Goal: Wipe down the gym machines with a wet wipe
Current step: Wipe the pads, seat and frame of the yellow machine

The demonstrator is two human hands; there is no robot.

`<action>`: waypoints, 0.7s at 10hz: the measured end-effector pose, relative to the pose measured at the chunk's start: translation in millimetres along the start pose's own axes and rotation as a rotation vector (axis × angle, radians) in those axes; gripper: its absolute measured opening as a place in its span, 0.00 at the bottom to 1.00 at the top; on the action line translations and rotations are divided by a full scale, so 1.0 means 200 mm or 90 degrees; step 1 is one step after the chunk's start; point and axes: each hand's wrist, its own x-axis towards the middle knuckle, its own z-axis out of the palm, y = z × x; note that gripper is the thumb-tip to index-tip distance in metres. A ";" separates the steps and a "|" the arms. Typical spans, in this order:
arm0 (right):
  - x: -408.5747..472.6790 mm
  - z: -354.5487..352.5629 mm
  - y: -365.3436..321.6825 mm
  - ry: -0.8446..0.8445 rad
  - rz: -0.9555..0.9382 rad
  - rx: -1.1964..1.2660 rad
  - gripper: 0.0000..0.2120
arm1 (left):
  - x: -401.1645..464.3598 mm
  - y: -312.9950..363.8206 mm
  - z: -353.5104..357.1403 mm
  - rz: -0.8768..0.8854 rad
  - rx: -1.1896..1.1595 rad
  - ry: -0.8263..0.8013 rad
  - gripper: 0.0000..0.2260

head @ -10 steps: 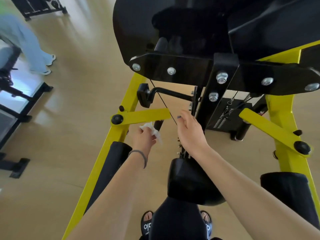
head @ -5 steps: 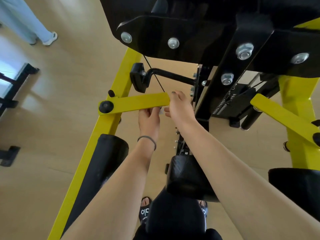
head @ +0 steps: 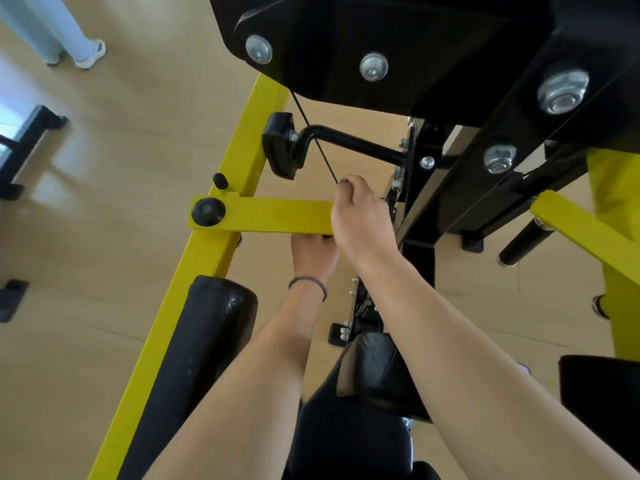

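The right hand (head: 360, 220) curls over the free end of the yellow lever (head: 273, 216). The left hand (head: 313, 254) reaches under that end, just below the right; its grip is hidden, and so is the wet wipe. The lever could swing and pinch fingers, or the thin cable (head: 318, 147) above snag them.

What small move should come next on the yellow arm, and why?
Probably slide the left hand along the underside of the yellow arm toward its black pivot cap. The right hand rests on the free end; the rest lies bare. The wipe is hidden.
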 end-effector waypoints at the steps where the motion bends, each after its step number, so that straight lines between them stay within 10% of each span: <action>1: 0.00 0.02 0.00 -0.033 -0.013 -0.010 0.17 | -0.04 0.00 0.00 -0.025 0.013 0.020 0.11; 5: -0.01 0.02 0.00 -0.044 -0.011 -0.029 0.14 | -0.08 -0.23 0.04 -0.146 0.051 0.099 0.17; 7: -0.01 0.01 -0.01 -0.055 -0.013 -0.023 0.16 | -0.18 -0.10 -0.02 -0.023 -0.089 0.072 0.08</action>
